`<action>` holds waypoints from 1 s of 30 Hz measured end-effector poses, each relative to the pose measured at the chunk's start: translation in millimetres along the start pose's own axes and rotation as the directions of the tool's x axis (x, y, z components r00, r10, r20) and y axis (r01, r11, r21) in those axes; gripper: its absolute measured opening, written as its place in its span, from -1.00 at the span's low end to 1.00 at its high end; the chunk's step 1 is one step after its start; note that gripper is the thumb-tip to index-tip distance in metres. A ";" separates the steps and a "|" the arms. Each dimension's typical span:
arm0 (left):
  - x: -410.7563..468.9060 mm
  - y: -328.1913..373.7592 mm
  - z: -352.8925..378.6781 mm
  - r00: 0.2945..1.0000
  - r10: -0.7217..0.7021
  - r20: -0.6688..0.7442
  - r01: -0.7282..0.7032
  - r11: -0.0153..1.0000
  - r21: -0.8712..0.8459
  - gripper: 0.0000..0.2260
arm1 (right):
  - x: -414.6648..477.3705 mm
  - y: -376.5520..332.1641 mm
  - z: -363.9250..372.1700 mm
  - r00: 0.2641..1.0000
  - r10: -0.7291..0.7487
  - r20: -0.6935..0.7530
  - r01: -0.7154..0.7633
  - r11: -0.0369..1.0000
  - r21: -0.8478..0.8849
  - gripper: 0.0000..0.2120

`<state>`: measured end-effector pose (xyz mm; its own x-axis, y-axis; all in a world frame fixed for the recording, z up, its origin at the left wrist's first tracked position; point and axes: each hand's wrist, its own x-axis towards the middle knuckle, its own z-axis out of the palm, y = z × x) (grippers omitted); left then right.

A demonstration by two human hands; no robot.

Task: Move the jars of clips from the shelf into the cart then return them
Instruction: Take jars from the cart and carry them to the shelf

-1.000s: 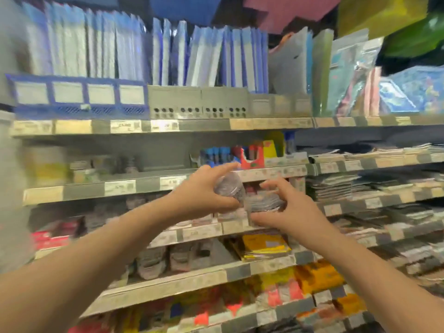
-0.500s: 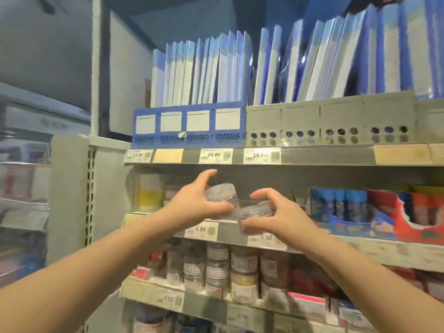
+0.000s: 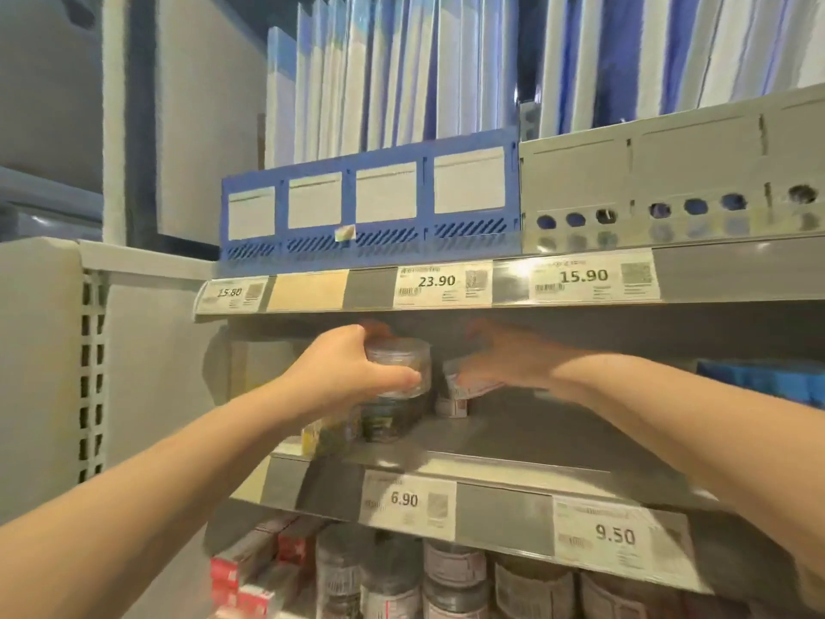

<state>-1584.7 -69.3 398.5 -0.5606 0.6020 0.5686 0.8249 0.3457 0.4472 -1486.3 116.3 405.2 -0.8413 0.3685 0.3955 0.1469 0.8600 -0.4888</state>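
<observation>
Left hand (image 3: pixel 343 373) grips a clear jar (image 3: pixel 402 366) above the shelf (image 3: pixel 535 435); right hand (image 3: pixel 504 355) (blurred) touches a labelled jar (image 3: pixel 468 382) — grip unreadable.

Dim, bluish overhead light, deep under-shelf shadow, motion blur, wide-angle bowing at edges.

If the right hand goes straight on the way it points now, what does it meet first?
Likely the clear jar in the left hand: the right hand, holding a labelled jar, points leftward at it. Depth is unclear.
</observation>
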 end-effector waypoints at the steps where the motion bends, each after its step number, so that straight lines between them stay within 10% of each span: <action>1: 7.2 -2.3 2.7 1.000 0.004 0.003 -0.004 1.000 -0.004 -0.52 | 9.6 1.6 4.2 0.999 0.040 0.028 -0.040 0.999 -0.025 -0.52; 9: 36.7 -14.8 27.0 0.995 0.098 -0.001 -0.098 0.990 -0.103 -0.69 | 70.4 42.6 56.0 0.982 0.087 0.170 -0.064 0.989 -0.135 -0.32; 21: 54.5 -27.1 40.0 0.994 0.106 -0.005 -0.105 0.985 -0.136 -0.57 | 75.4 57.4 78.0 1.000 -0.016 -0.009 0.014 0.984 -0.180 -0.07; 26: 56.8 -24.8 41.6 0.994 0.108 0.003 -0.107 0.990 -0.092 -0.50 | 68.7 49.7 74.7 1.000 0.015 0.012 -0.012 0.984 -0.178 -0.21; 30: 56.5 -21.8 41.3 0.993 0.120 0.024 -0.118 0.990 -0.071 -0.54 | 50.2 18.5 42.1 0.998 -0.059 0.033 0.064 0.984 -0.167 -0.73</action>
<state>-1631.4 -13.1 392.4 -0.4558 0.6561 0.6015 0.8780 0.2203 0.4250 -1547.7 135.8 383.3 -0.8653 0.3049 0.3979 0.1777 0.9288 -0.3253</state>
